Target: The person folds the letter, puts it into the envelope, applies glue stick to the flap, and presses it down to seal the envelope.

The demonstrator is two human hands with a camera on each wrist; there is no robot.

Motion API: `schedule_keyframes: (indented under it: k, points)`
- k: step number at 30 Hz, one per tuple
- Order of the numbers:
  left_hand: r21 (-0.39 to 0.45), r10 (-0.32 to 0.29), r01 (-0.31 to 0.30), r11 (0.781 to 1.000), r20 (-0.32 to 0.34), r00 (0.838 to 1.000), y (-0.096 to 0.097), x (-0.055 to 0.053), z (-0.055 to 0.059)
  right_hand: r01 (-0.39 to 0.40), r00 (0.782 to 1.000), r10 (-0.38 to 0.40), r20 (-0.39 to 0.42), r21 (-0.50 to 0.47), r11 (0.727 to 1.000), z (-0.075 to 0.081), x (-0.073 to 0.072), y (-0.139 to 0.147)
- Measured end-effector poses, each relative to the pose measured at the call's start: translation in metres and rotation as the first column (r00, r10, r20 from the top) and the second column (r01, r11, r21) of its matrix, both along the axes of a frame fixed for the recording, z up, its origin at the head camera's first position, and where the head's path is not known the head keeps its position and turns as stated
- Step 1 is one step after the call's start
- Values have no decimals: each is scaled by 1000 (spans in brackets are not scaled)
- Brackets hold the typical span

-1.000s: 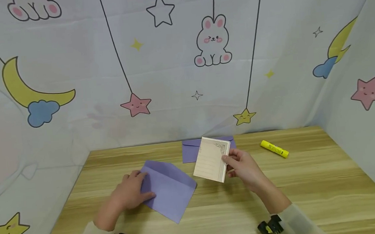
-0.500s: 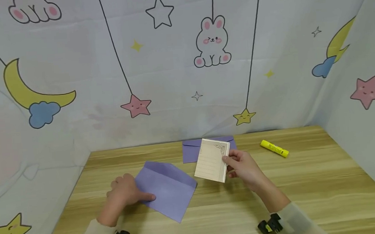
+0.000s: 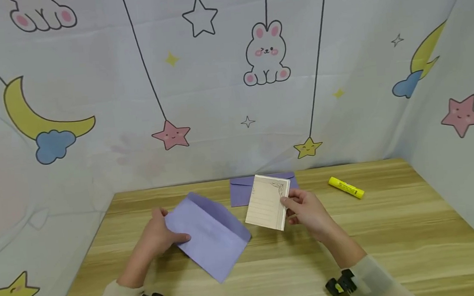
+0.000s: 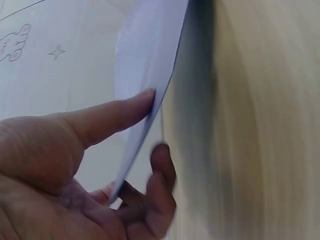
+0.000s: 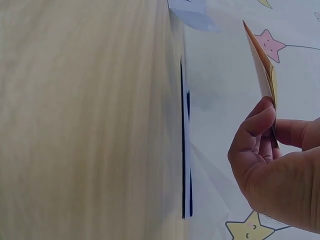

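A purple envelope (image 3: 210,241) with its flap unfolded is pinched at its left edge by my left hand (image 3: 157,234). The thumb lies on its front face and the other fingers curl behind, as the left wrist view of the envelope (image 4: 150,75) shows; its left side is raised off the table. My right hand (image 3: 309,211) grips a cream card (image 3: 265,203) with printed lines and a scroll corner by its right edge, thumb in front. In the right wrist view the folded card (image 5: 262,65) appears nearly edge-on, fingers behind it.
A second purple envelope (image 3: 240,193), flap folded down, lies at the table's back edge, partly hidden by the card. A yellow glue stick (image 3: 346,187) lies at the back right of the wooden table (image 3: 286,268). A patterned white curtain (image 3: 216,90) stands behind.
My left hand first slid its fingers off the envelope's front to beneath its left edge, then lifted and tilted that side. My right hand keeps the card almost still.
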State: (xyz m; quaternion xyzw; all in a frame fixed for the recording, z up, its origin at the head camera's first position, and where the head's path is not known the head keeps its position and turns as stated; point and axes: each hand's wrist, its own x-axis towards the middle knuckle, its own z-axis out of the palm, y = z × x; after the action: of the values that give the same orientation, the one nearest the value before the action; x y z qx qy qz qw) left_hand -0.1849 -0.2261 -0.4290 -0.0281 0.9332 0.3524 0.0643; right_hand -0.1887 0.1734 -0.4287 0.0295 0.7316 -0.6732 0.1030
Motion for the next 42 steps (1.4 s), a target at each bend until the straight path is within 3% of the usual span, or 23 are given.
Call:
schedule_keyframes:
  k: [2, 4, 6, 8, 11, 13, 16, 23, 29, 35, 42]
  points:
    - [101, 16, -15, 995, -11, 1000, -1, -1, 5, -2, 1000, 2, -2, -1, 1000, 1, 0, 0]
    - [227, 37, -35, 973, -3, 999, -1, -3, 11, -2, 1000, 2, -5, -1, 1000, 2, 0, 0]
    - [371, 60, -58, 927, 7, 998, 0, -5, 16, -1, 1000, 1, -7, 2, 1000, 2, 0, 0]
    - [502, 79, -82, 861, 28, 996, 4, -6, 20, 8, 1000, -8, -4, 3, 1000, 2, 0, 0]
    - [621, 110, -106, 776, 32, 993, 11, -9, 26, 12, 1000, -12, -1, -1, 1000, 2, -1, 1]
    - [665, 134, -124, 736, 36, 990, 16, -11, 30, 12, 1000, -12, -4, -9, 1000, 2, -1, 1]
    - [705, 162, -138, 696, 33, 986, 28, -15, 36, 6, 1000, -7, -10, -17, 1000, 3, 0, 1]
    - [748, 156, -114, 653, 14, 988, 69, -25, 40, 14, 998, -14, -61, 8, 1000, 7, 2, 1]
    - [783, 130, -93, 615, 16, 991, 100, -38, 32, 82, 993, -79, -84, 40, 996, 6, 0, 5]
    - [820, 114, -103, 563, 46, 992, 114, -43, 16, 140, 985, -137, -101, 21, 990, 6, -4, 8]
    - [840, 61, -96, 534, 75, 995, 119, -42, 5, 203, 965, -185, -186, 83, 976, 4, -6, 13]
